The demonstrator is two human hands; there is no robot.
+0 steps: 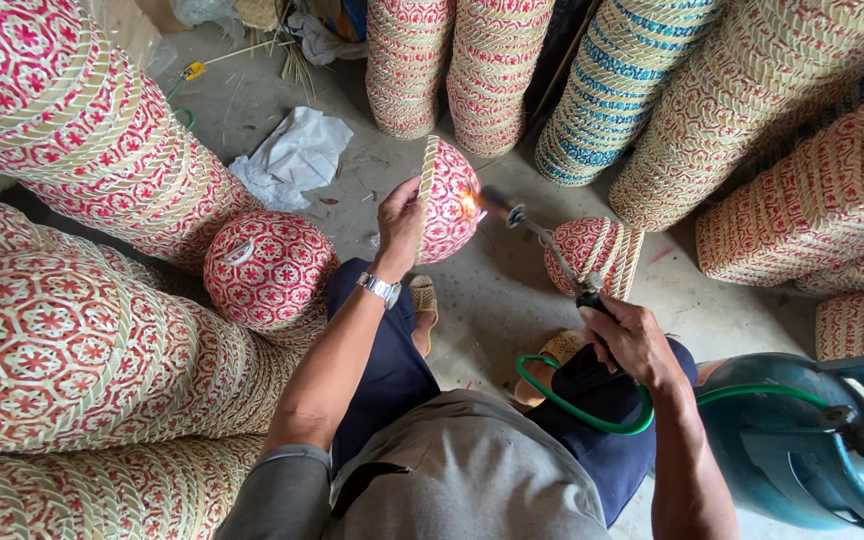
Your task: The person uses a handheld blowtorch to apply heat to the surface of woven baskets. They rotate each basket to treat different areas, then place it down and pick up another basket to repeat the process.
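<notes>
My left hand [399, 222] grips the rim of a small red-and-cream woven basket [449, 200], held up on its side in front of me. My right hand [629, 338] is closed around the handle of a gas torch [549, 245]. The torch's nozzle points at the basket's outer side, and a small flame glows where it meets the weave. A green hose [574, 408] loops from the torch across my lap to a blue-green gas cylinder [790, 438] at my right.
Tall stacks of red woven baskets [82, 150] lie at my left. More red stacks and a blue-patterned stack [620, 85] lean at the back and right. Single baskets sit by my knees [267, 268] and ahead [597, 250]. White crumpled paper [295, 152] lies on the concrete floor.
</notes>
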